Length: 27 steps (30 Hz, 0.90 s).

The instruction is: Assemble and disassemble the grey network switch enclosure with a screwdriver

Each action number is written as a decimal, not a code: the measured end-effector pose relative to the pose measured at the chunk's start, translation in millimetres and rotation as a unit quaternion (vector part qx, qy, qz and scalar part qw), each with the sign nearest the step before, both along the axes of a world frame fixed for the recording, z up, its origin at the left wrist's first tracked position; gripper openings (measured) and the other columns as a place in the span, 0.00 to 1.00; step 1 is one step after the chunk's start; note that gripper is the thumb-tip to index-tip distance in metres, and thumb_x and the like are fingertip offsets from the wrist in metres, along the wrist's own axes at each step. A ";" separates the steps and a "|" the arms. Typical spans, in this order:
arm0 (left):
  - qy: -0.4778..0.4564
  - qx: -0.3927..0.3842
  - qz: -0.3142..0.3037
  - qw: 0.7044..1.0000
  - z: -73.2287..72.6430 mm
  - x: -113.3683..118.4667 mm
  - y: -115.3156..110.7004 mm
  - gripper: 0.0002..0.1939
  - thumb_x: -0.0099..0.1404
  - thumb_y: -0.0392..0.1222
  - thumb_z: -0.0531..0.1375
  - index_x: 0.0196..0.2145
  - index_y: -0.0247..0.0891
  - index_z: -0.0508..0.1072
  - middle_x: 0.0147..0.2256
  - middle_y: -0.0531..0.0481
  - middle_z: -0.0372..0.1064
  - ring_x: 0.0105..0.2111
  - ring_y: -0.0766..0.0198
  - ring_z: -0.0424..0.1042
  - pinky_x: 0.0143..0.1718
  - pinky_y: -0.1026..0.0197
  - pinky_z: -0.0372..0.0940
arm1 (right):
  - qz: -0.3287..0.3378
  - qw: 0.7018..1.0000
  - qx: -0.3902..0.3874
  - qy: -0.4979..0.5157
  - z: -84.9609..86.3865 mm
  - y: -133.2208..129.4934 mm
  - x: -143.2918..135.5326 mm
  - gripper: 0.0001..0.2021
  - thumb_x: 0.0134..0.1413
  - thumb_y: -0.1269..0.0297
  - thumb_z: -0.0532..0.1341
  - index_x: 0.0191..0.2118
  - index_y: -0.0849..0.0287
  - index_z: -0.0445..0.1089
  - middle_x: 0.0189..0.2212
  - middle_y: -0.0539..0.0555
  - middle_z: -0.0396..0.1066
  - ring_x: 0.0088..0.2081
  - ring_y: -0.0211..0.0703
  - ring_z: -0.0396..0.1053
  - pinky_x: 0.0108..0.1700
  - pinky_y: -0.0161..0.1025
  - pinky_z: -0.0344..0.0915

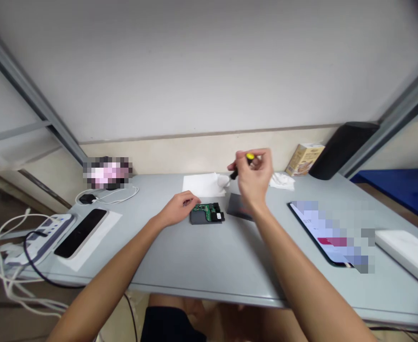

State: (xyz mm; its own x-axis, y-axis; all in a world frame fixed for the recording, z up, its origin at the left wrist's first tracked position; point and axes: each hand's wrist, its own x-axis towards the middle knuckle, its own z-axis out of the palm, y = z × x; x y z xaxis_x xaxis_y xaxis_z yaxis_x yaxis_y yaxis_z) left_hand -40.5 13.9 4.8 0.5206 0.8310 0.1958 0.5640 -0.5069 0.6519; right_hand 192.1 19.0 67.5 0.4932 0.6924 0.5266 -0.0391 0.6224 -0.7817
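Note:
A small dark grey case (pixel 198 218) lies on the table with a green circuit board (pixel 202 207) exposed in it and black connectors at its right side. My left hand (pixel 178 207) rests at its upper left corner, fingers curled and closed on that edge. Above and to the right, my right hand (pixel 254 176) is raised, its fingers wrapped round a slim black screwdriver-like tool (pixel 234 174) with a yellow end. The tool slants down to the left; its tip is blurred near a small white rounded thing (pixel 223 181). Partly under my right wrist lies a dark grey flat cover (pixel 238 207).
White paper (pixel 199 184) and a crumpled tissue (pixel 282 181) lie toward the back. A phone (pixel 82 232) and a power strip (pixel 41 240) with cables are left. At right are a lit tablet (pixel 312 230), a white box (pixel 408 249), a small carton (pixel 306 159) and a black cylinder (pixel 340 149).

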 end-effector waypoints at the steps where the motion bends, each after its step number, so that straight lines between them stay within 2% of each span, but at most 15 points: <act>1: -0.005 -0.027 -0.005 1.000 2.5 -2.7 0.3 0.17 0.76 0.50 0.54 0.46 0.39 0.79 0.44 0.46 0.75 0.39 0.60 0.72 0.43 0.57 0.66 | 0.006 0.999 0.016 -0.027 6.5 -0.5 14.0 0.21 0.56 0.42 0.69 0.38 0.52 0.64 0.28 0.44 0.67 0.24 0.34 0.69 0.26 0.34 0.65; 3: 0.010 -0.081 -0.033 0.996 8.5 -9.4 0.1 0.22 0.73 0.55 0.60 0.57 0.40 0.76 0.48 0.44 0.75 0.42 0.58 0.72 0.45 0.56 0.68 | 0.022 0.991 0.012 -0.134 12.9 -7.6 41.9 0.19 0.59 0.42 0.68 0.40 0.53 0.69 0.30 0.47 0.70 0.25 0.35 0.69 0.27 0.36 0.65; 4: 0.027 -0.099 -0.054 0.993 11.3 -12.9 -0.4 0.28 0.70 0.57 0.63 0.61 0.40 0.73 0.50 0.44 0.74 0.43 0.57 0.72 0.47 0.55 0.69 | 0.019 0.977 -0.012 -0.214 11.7 -14.0 54.4 0.18 0.59 0.43 0.68 0.39 0.53 0.72 0.33 0.49 0.73 0.29 0.38 0.71 0.31 0.37 0.66; 5: 0.044 -0.107 -0.075 0.990 13.5 -16.0 -1.1 0.33 0.66 0.57 0.67 0.64 0.41 0.71 0.53 0.43 0.72 0.46 0.56 0.72 0.50 0.54 0.69 | 0.016 0.950 -0.051 -0.308 7.2 -21.6 65.4 0.17 0.58 0.44 0.69 0.40 0.53 0.75 0.35 0.51 0.76 0.33 0.41 0.73 0.34 0.38 0.68; 7: 0.071 -0.103 -0.103 0.987 15.6 -20.4 -2.4 0.41 0.59 0.55 0.73 0.67 0.44 0.68 0.57 0.42 0.69 0.52 0.52 0.71 0.56 0.51 0.68 | 0.031 0.857 -0.165 -0.488 -9.2 -38.0 82.8 0.18 0.51 0.46 0.73 0.44 0.49 0.80 0.43 0.53 0.80 0.41 0.50 0.77 0.39 0.42 0.69; 9: 0.082 -0.093 -0.112 0.986 14.5 -21.9 -3.1 0.44 0.56 0.51 0.75 0.68 0.46 0.67 0.59 0.41 0.67 0.54 0.50 0.70 0.59 0.48 0.67 | 0.069 0.765 -0.260 -0.585 -29.1 -51.6 95.8 0.26 0.46 0.48 0.75 0.52 0.46 0.80 0.52 0.55 0.78 0.44 0.55 0.78 0.40 0.43 0.70; 10: 0.082 -0.092 -0.111 0.986 13.1 -21.7 -3.1 0.44 0.56 0.50 0.75 0.68 0.46 0.67 0.59 0.41 0.67 0.54 0.50 0.70 0.59 0.48 0.67 | 0.088 0.735 -0.295 -0.604 -37.7 -56.2 101.4 0.31 0.45 0.48 0.76 0.57 0.44 0.77 0.54 0.56 0.77 0.43 0.55 0.79 0.40 0.44 0.71; 11: 0.078 -0.092 -0.108 0.987 11.6 -21.2 -2.9 0.43 0.56 0.50 0.75 0.68 0.46 0.68 0.59 0.41 0.68 0.54 0.50 0.70 0.59 0.47 0.67 | 0.105 0.721 -0.315 -0.609 -44.4 -59.1 106.6 0.35 0.47 0.50 0.74 0.63 0.43 0.74 0.54 0.56 0.77 0.43 0.54 0.79 0.42 0.44 0.71; 13: 0.066 -0.098 -0.101 0.988 8.6 -20.0 -2.0 0.43 0.56 0.50 0.75 0.67 0.46 0.68 0.58 0.41 0.68 0.52 0.51 0.70 0.59 0.48 0.67 | 0.120 0.720 -0.332 -0.598 -50.0 -60.3 114.6 0.36 0.50 0.50 0.72 0.66 0.43 0.71 0.54 0.57 0.77 0.45 0.54 0.78 0.46 0.45 0.72; 15: 0.050 -0.103 -0.094 0.989 6.0 -19.1 -0.7 0.44 0.55 0.49 0.76 0.67 0.45 0.69 0.58 0.41 0.69 0.52 0.52 0.70 0.58 0.48 0.67 | 0.149 0.725 -0.342 -0.578 -46.1 -57.7 117.1 0.34 0.52 0.45 0.70 0.65 0.45 0.73 0.53 0.56 0.78 0.46 0.55 0.77 0.47 0.46 0.72; 18: 0.023 -0.105 -0.090 0.990 2.6 -18.4 1.1 0.44 0.55 0.47 0.76 0.67 0.45 0.69 0.57 0.43 0.71 0.50 0.54 0.70 0.57 0.50 0.67 | 0.226 0.721 -0.372 -0.539 -32.6 -53.3 105.9 0.32 0.57 0.37 0.64 0.62 0.47 0.74 0.46 0.55 0.81 0.36 0.50 0.76 0.39 0.45 0.70; 20: 0.007 -0.108 -0.089 0.990 0.3 -17.5 2.1 0.45 0.54 0.46 0.76 0.67 0.45 0.68 0.57 0.44 0.72 0.49 0.55 0.70 0.56 0.51 0.67 | 0.239 0.731 -0.342 -0.540 -26.2 -52.4 90.6 0.31 0.58 0.38 0.64 0.61 0.49 0.76 0.43 0.55 0.81 0.35 0.49 0.75 0.39 0.44 0.69; 22: -0.002 -0.113 -0.084 0.990 -1.5 -16.0 2.5 0.46 0.53 0.47 0.77 0.67 0.44 0.68 0.57 0.44 0.73 0.48 0.55 0.70 0.56 0.52 0.66 | 0.260 0.734 -0.322 -0.539 -25.4 -53.1 74.4 0.29 0.56 0.41 0.66 0.60 0.49 0.76 0.47 0.54 0.81 0.38 0.50 0.77 0.42 0.45 0.70; 24: -0.005 -0.115 -0.076 0.990 -2.5 -14.4 2.2 0.47 0.51 0.47 0.77 0.67 0.44 0.68 0.57 0.44 0.73 0.48 0.55 0.70 0.55 0.52 0.66 | 0.267 0.735 -0.296 -0.549 -29.8 -54.9 62.2 0.28 0.54 0.45 0.69 0.59 0.49 0.77 0.50 0.54 0.81 0.43 0.52 0.78 0.47 0.46 0.72; 27: -0.006 -0.104 -0.074 0.992 -2.5 -12.0 0.4 0.46 0.51 0.49 0.78 0.65 0.43 0.70 0.56 0.44 0.74 0.48 0.54 0.70 0.54 0.52 0.66 | 0.238 0.735 -0.259 -0.580 -41.0 -59.4 54.6 0.28 0.51 0.52 0.72 0.59 0.48 0.76 0.54 0.55 0.79 0.50 0.55 0.78 0.53 0.49 0.71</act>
